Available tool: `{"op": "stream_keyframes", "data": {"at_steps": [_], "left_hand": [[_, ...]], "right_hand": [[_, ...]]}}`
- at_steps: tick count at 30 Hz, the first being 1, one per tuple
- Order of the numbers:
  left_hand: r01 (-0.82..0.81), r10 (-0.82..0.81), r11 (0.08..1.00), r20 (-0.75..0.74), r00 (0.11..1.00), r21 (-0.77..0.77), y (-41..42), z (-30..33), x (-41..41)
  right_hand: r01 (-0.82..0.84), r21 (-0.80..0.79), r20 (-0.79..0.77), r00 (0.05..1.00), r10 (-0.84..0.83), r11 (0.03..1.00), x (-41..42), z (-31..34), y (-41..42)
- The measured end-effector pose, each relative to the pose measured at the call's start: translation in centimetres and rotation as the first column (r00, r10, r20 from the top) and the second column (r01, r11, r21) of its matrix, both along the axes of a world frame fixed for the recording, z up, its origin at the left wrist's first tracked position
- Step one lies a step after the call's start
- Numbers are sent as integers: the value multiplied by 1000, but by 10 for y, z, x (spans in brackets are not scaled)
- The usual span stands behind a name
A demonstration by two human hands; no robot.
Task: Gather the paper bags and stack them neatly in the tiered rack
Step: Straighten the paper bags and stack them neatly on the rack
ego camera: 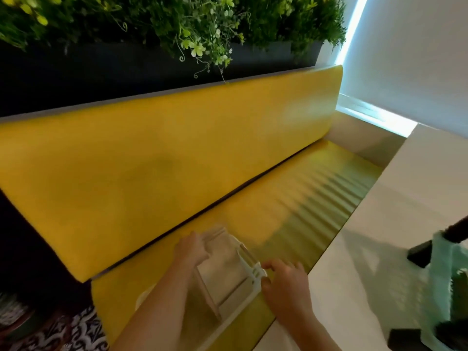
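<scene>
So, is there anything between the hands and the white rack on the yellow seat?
Nothing visible is in the way. Both hands are already at the rack: the left hand is on its far left side, by the pale paper there, and the right hand is against its right edge. The picture is blurred, so the exact grip is unclear.

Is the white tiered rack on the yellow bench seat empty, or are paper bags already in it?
Cannot tell: the white tiered rack is motion-blurred. Pale surfaces between its dividers could be bags or shelves. Both hands touch it.

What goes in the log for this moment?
left hand on paper bags | right hand at rack edge | rack on yellow bench | image blurred
</scene>
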State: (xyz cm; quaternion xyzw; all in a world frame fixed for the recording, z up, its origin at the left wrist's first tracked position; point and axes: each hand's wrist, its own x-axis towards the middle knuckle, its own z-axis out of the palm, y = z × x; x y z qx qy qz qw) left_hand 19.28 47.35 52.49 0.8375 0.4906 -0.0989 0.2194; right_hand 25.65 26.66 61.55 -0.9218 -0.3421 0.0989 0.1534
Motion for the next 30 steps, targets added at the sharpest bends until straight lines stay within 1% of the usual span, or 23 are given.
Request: {"op": "stream_keyframes", "data": {"at_steps": [2, 4, 7, 10, 13, 16, 18, 19, 20, 21, 23, 25, 27, 28, 30], "left_hand": [[53, -50, 997, -49, 998, 60, 0, -1, 2], [53, -46, 995, -88, 995, 80, -6, 3, 3], [27, -21, 995, -72, 997, 93, -17, 2, 4], [70, -70, 988, -2, 998, 135, -34, 9, 1], [128, -151, 976, 126, 980, 177, -50, 26, -2], [203, -253, 950, 202, 946, 238, -50, 66, -13], [187, -251, 950, 253, 934, 251, -47, 107, -26], [169, -234, 959, 298, 925, 230, -46, 130, -33], [144, -198, 975, 366, 909, 169, -48, 153, -41], [114, -133, 991, 451, 882, 70, -50, 177, -49], [88, 47, 979, 624, 780, -183, -61, 219, -67], [146, 199, 906, 703, 683, -398, -79, 250, -81], [245, 294, 807, 726, 622, -537, -99, 270, -90], [290, 327, 754, 720, 613, -589, -112, 276, -92], [353, 347, 663, 688, 637, -661, -141, 282, -92]], "right_hand": [[4, 20, -11, 1000, -3, 1000, 1, -2, -1], [25, 90, -44, 999, -21, 996, 1, -5, -2], [53, 201, -104, 994, -32, 978, -1, -4, -5], [40, 269, -125, 992, -7, 962, -8, 2, -11], [23, 290, -146, 989, 20, 957, -13, 17, -22], [51, 281, -207, 978, 9, 958, -17, 37, -40], [122, 296, -280, 959, -36, 947, -22, 51, -55], [166, 299, -313, 947, -67, 940, -25, 57, -63], [225, 296, -352, 929, -113, 928, -28, 64, -71], [280, 281, -405, 902, -151, 918, -31, 70, -79], [410, 296, -572, 800, -183, 863, -38, 82, -95], [523, 333, -729, 670, -137, 785, -44, 97, -114], [596, 371, -838, 545, -20, 712, -50, 111, -137], [622, 398, -868, 494, 58, 674, -53, 118, -151], [694, 426, -900, 394, 189, 580, -57, 126, -181]]}}
